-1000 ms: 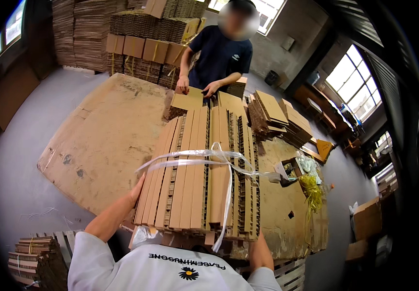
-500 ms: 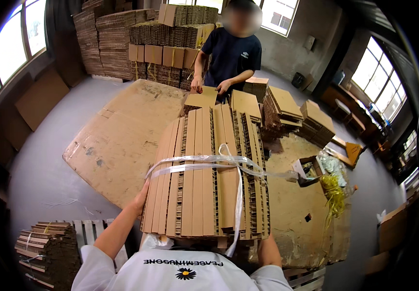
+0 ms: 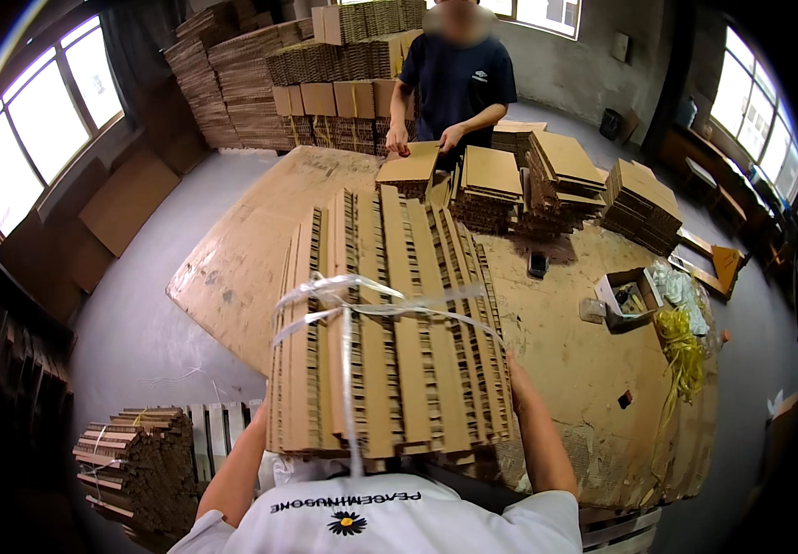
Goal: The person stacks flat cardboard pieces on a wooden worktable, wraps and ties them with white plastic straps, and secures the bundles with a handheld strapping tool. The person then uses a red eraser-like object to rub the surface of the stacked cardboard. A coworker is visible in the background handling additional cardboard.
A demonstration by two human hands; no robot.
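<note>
Both forearms reach forward, the left hand (image 3: 261, 420) at the left side of a tied bundle of cardboard strips (image 3: 376, 388), the right hand (image 3: 519, 377) against its right. The fingers are hidden, so I cannot tell whether they are spread or curled. The bundle is before the white shirt (image 3: 399, 528), over the table's (image 3: 565, 406) near side. The string's (image 3: 350, 369) knot, earlier right of middle, now sits left.

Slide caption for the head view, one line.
Both hands hold a tied cardboard bundle at a brown work surface; a co-worker stands opposite, behind stacked cardboard sheets.
</note>
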